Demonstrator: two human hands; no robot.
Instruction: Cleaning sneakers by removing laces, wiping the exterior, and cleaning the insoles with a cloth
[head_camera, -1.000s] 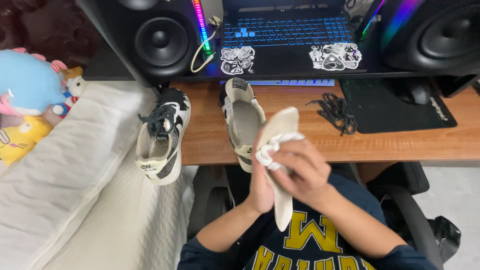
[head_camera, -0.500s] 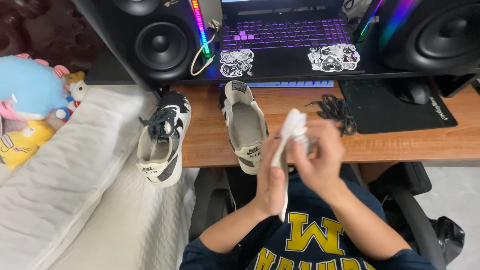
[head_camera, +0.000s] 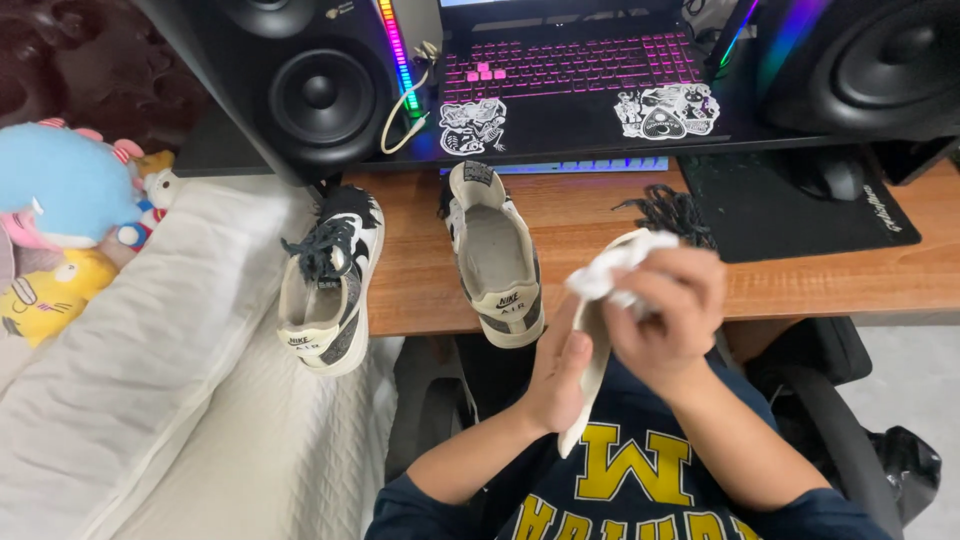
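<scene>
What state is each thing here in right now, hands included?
insole: held upright in the left hand.
white cloth: bunched in the right hand, pressed on the insole.
laced shoe: laces in, at the desk edge.
unlaced shoe: laces out, on the desk.
loose laces: piled on the desk.
laptop keyboard: lit pink.

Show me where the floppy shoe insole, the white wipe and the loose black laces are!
shoe insole (head_camera: 583, 400), head view, on its lower end under the left hand.
white wipe (head_camera: 612, 268), head view, on the crumpled wad above the right hand.
black laces (head_camera: 668, 210), head view, on the middle of the pile.
</scene>
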